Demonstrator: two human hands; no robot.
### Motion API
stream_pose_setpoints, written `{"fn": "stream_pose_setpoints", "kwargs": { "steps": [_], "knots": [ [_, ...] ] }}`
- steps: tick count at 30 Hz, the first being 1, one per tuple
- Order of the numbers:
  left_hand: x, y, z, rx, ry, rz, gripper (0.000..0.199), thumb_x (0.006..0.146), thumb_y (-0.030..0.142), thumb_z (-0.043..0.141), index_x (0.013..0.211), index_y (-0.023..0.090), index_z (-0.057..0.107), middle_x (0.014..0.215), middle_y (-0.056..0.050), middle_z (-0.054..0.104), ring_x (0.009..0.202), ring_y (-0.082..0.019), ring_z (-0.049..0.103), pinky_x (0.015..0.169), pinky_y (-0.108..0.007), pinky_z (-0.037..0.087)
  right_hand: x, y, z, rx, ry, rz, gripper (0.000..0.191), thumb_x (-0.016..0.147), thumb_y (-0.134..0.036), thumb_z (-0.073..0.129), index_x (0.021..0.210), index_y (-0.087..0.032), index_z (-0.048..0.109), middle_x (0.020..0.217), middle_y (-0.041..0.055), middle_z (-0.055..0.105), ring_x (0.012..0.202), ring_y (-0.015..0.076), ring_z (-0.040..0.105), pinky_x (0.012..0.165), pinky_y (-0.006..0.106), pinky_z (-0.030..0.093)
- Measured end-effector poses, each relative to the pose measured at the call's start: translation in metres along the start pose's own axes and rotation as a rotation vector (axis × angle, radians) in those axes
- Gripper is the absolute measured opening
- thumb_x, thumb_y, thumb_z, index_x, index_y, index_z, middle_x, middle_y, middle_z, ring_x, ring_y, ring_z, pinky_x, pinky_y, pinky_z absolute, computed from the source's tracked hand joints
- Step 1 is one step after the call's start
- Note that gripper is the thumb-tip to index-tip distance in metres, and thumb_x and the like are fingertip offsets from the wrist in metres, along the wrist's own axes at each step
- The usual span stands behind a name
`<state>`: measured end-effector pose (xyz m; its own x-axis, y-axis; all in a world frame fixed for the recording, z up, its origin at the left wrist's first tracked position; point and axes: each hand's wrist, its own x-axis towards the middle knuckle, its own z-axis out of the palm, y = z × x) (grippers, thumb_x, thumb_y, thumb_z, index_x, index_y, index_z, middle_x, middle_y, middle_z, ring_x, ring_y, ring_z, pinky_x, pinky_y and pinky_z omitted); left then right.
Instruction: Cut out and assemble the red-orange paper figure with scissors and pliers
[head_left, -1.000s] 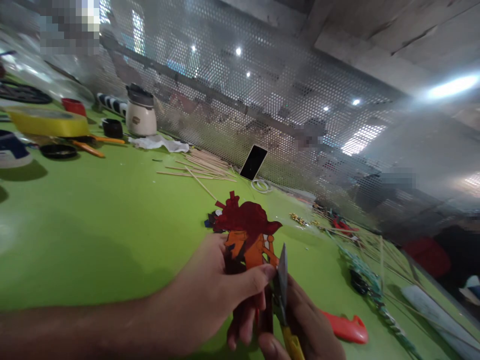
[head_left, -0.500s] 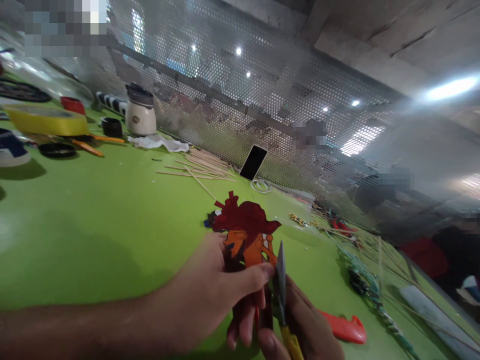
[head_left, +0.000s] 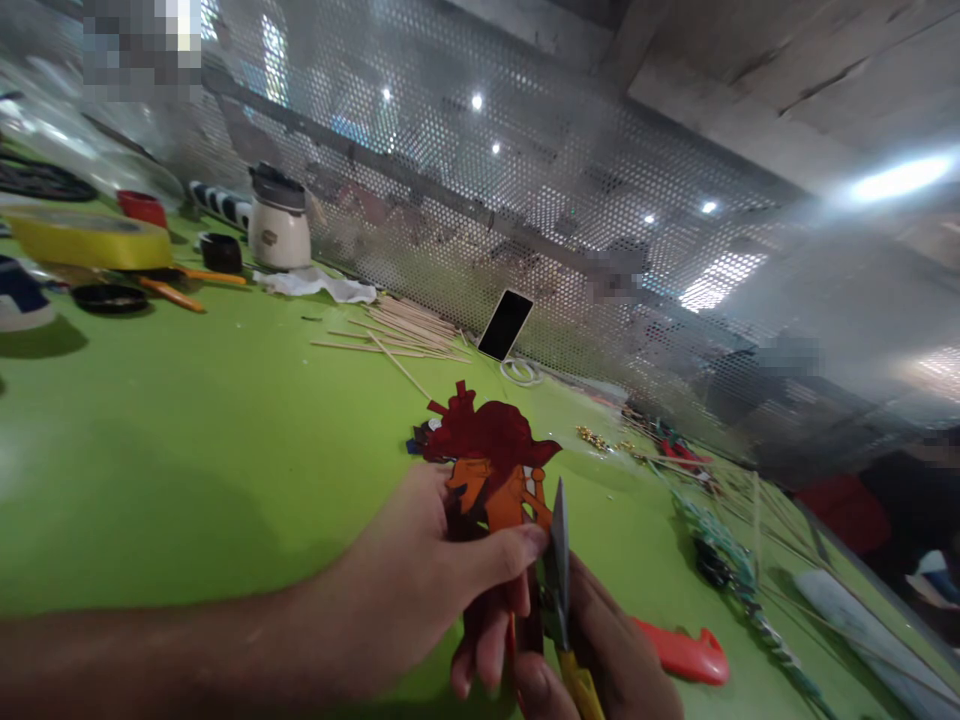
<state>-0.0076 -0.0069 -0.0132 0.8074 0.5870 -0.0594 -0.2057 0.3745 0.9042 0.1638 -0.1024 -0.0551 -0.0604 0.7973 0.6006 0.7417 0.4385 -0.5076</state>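
My left hand (head_left: 457, 560) pinches a flat painted cutout (head_left: 487, 440), dark red on top and orange below with black outlines. Its thumb lies across the front of the cutout, and the other fingers curl behind. My right hand (head_left: 607, 640) is closed on scissors (head_left: 560, 560) with yellow handles. The grey blades point upward along the cutout's right edge, close to my left thumb tip. The lower part of the cutout is hidden by my hands. A red plastic handle (head_left: 686, 652) lies on the table just beyond my right hand.
On the green table (head_left: 187, 430) thin wooden sticks (head_left: 412, 325) lie near a propped phone (head_left: 505, 325) and a white cable (head_left: 520, 373). Yellow tape (head_left: 90, 238) and a cream-coloured jar (head_left: 280, 225) stand at left. Gold beads (head_left: 592, 437) and a green braided strand (head_left: 720, 540) lie at right.
The view has shifted very slightly. Both hands, the cutout and the scissors keep nearly the same positions.
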Motion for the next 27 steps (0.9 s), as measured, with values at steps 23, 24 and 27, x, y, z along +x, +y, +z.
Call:
{"fn": "stream_pose_setpoints", "kwargs": {
  "steps": [23, 24, 27],
  "knots": [
    [0.000, 0.006, -0.012, 0.066, 0.040, 0.118, 0.045, 0.098, 0.045, 0.062, 0.064, 0.017, 0.053, 0.045, 0.002, 0.054, 0.035, -0.006, 0.045, 0.038, -0.013, 0.041, 0.010, -0.010, 0.012, 0.208, 0.071, 0.120, 0.033, 0.093, -0.061, 0.069, 0.101, -0.029, 0.069, 0.080, -0.0032, 0.066, 0.051, 0.0104, 0.059, 0.051, 0.021, 0.049],
    [0.000, 0.008, -0.013, 0.069, 0.032, 0.127, 0.045, 0.097, 0.046, 0.064, 0.065, 0.017, 0.052, 0.045, 0.002, 0.054, 0.036, -0.006, 0.045, 0.038, -0.013, 0.041, 0.011, -0.010, 0.011, 0.193, 0.074, 0.114, 0.032, 0.094, -0.060, 0.068, 0.101, -0.029, 0.069, 0.079, -0.0035, 0.065, 0.052, 0.0107, 0.059, 0.052, 0.021, 0.048],
    [0.000, 0.015, -0.016, 0.077, 0.010, 0.110, 0.041, 0.094, 0.047, 0.068, 0.071, 0.018, 0.051, 0.047, 0.004, 0.055, 0.038, -0.007, 0.049, 0.039, -0.014, 0.043, 0.015, -0.010, 0.003, 0.137, 0.073, 0.095, 0.033, 0.094, -0.061, 0.068, 0.098, -0.028, 0.070, 0.072, -0.0026, 0.063, 0.057, 0.0140, 0.060, 0.052, 0.023, 0.047]
  ]
}}
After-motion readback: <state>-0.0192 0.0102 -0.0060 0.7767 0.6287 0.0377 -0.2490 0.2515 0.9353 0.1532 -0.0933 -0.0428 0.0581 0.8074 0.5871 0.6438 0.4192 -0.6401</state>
